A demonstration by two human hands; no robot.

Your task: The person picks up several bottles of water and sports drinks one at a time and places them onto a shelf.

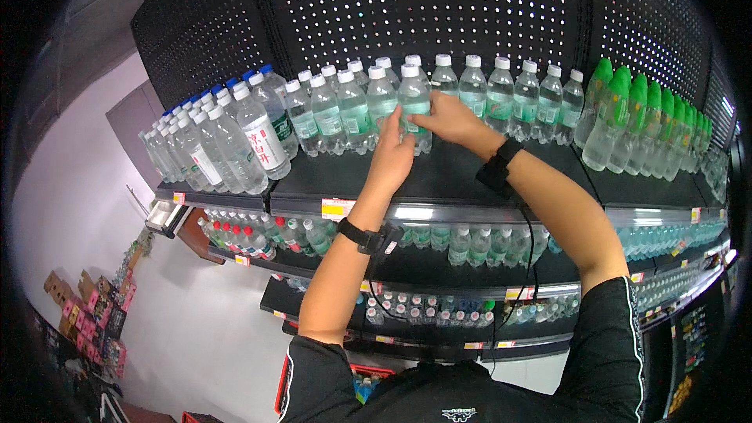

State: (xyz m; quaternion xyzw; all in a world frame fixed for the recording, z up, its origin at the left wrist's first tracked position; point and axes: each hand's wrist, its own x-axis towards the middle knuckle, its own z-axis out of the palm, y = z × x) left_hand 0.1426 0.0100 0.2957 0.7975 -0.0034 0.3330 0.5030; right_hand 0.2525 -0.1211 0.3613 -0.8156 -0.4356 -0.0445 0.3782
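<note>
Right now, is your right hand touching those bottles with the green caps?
Apart. The head view shows the right hand left of the green-capped bottles, with several white-capped bottles standing between.

Your black top shelf [329, 176] stretches across the middle of the frame, carrying groups of bottles.

At frame left you have clear white-capped bottles [262, 137] standing close together, with blue-capped bottles [283, 116] behind them; in the centre, green-labelled bottles [500, 98] with white caps; at frame right, green-capped bottles [616, 121] in tight rows. Beneath it, your next shelf down [313, 270] bears red-capped bottles [252, 241] toward frame left and more green-labelled bottles near frame centre.
</note>
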